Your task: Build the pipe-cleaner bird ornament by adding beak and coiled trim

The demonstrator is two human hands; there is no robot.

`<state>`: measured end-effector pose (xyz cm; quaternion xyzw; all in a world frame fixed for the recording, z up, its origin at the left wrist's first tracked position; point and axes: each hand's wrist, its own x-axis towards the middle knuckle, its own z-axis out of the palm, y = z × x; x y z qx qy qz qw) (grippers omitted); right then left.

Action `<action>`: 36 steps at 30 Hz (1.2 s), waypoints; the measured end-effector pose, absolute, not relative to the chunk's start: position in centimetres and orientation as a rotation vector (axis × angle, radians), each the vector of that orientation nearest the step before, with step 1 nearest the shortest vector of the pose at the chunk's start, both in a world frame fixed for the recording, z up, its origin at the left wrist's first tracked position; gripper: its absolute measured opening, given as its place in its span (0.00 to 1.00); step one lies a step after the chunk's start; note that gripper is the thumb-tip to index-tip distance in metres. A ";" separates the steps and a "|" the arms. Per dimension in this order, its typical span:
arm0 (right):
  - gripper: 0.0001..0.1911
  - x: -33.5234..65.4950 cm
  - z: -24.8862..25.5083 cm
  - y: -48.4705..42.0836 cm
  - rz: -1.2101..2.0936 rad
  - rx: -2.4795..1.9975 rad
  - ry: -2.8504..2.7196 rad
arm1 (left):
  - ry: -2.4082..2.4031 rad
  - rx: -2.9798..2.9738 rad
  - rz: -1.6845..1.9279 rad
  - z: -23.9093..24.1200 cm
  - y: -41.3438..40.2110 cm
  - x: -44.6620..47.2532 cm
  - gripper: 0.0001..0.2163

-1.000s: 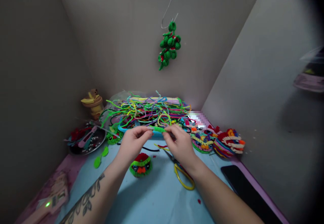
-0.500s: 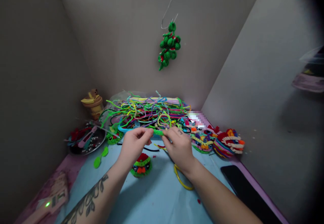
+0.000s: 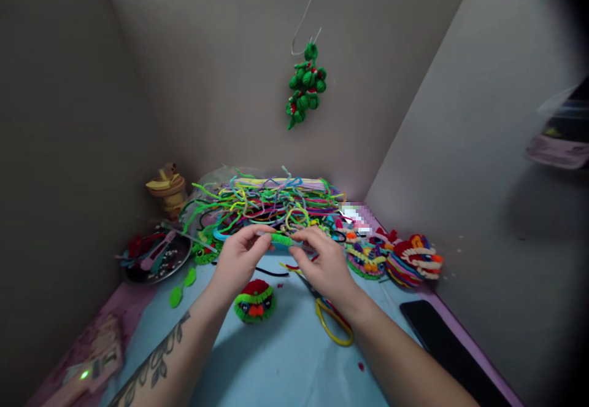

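Observation:
Between my hands is a bright green coil of pipe cleaner (image 3: pixel 281 239), apparently wound around a thin pale stick. My left hand (image 3: pixel 243 255) pinches its left end between thumb and fingers. At the other end, the thumb and fingers of my right hand (image 3: pixel 324 264) close on the stick beside the coil. Below my left hand, a small green and red pipe-cleaner bird head (image 3: pixel 254 302) with an orange beak sits on the blue mat (image 3: pixel 276 364). Scissors (image 3: pixel 338 333) with yellow handles lie under my right wrist, partly covered.
A tangled heap of coloured pipe cleaners (image 3: pixel 267 201) lies at the back. To the left are a metal dish (image 3: pixel 184 259), flat green pieces (image 3: pixel 175 296) and a pink glue gun (image 3: pixel 103 364). At right are pipe-cleaner figures (image 3: pixel 411 263) and a black phone (image 3: pixel 451 345). Green ornaments (image 3: pixel 307 81) hang above.
My hands have drawn slightly apart and turned, showing more of the green coil and the pale stick. My right hand has shifted, uncovering more of the scissors.

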<state>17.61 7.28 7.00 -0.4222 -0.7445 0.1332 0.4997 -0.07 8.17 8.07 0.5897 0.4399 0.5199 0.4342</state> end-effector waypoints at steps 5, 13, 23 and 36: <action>0.05 17.6 7.3 7.0 0.351 -1.011 -1.772 | 1.079 1.502 1.290 8.1 8.0 -0.1 0.09; 0.04 17.5 7.6 6.8 0.442 -1.052 -1.717 | 1.062 1.591 1.265 8.5 7.7 -0.1 0.08; 0.03 17.5 7.6 6.8 0.431 -1.067 -1.694 | 1.094 1.703 1.286 8.1 7.7 0.1 0.08; 0.04 18.6 8.6 7.2 0.641 -1.011 -1.843 | 0.728 2.459 1.361 8.9 7.4 -1.6 0.12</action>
